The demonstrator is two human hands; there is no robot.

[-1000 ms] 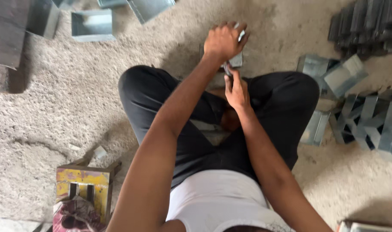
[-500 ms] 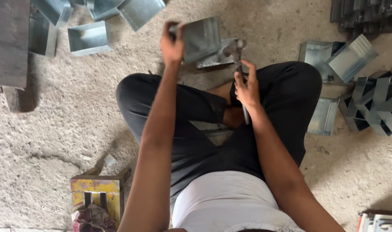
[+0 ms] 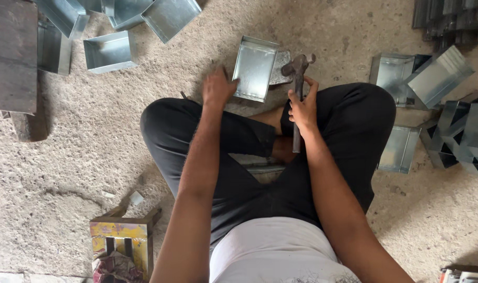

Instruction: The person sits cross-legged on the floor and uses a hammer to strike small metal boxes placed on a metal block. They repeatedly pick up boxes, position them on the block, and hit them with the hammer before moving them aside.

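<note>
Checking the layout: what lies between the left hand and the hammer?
In the head view, a metal tray lies between the left hand and the hammer.

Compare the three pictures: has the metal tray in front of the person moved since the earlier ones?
Yes. Half a second ago the left hand held the metal tray raised; now it lies flat on the concrete floor, beyond the knees.
</note>
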